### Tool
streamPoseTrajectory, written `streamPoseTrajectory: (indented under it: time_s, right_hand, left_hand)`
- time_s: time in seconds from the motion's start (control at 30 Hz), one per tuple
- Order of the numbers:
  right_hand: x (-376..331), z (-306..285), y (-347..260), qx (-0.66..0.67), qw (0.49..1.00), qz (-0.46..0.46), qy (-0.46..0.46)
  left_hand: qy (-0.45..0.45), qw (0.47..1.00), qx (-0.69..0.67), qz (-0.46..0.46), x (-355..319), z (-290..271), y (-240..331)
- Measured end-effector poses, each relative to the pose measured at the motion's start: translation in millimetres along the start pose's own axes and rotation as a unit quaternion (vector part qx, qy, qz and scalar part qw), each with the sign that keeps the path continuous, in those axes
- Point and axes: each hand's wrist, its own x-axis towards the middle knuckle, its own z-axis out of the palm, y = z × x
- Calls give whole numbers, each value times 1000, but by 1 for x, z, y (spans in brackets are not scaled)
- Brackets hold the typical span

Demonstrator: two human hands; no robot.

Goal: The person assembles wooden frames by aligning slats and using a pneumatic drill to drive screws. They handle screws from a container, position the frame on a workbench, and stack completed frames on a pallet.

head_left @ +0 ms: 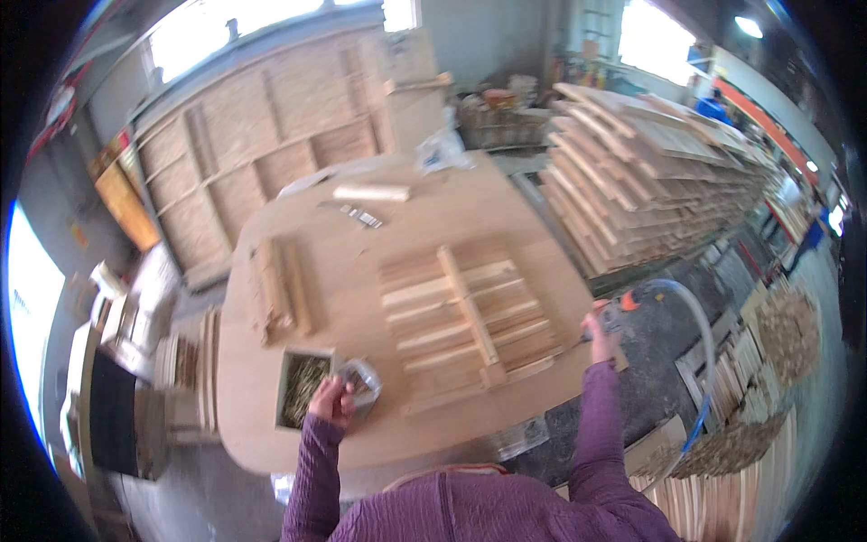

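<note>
Head view: the power tool (611, 318) gripped by the right hand (598, 334) is best held off the slatted panel (471, 314) on the table (352, 271) while the left hand (333, 403), curled, grasp unclear, is placed at the box (283, 387).

A grey tool (610, 319) points leftward near a flat slatted panel (470, 316); an open box (283, 384) holds slender pieces (302, 383).

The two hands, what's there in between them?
In the head view, a slatted wooden panel lies on the table between the left hand and right hand. A shiny thing, too blurry to name, is close beside the left hand.
</note>
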Motion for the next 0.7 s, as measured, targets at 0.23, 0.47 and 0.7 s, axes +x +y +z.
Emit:
streamPoseTrajectory:
  time_s: [0.23, 0.47, 0.7]
  right_hand:
    - [-3, 4, 5, 1, 996, 58, -69]
    - [9, -15, -12, 6, 991, 73, -111]
    - [-3, -9, -30, 312, 928, 60, -195]
  left_hand:
    - [-40, 996, 41, -75, 42, 81, -79]
    - [-133, 979, 37, -151, 72, 142, -144]
    - [-146, 970, 24, -191, 82, 163, -181]
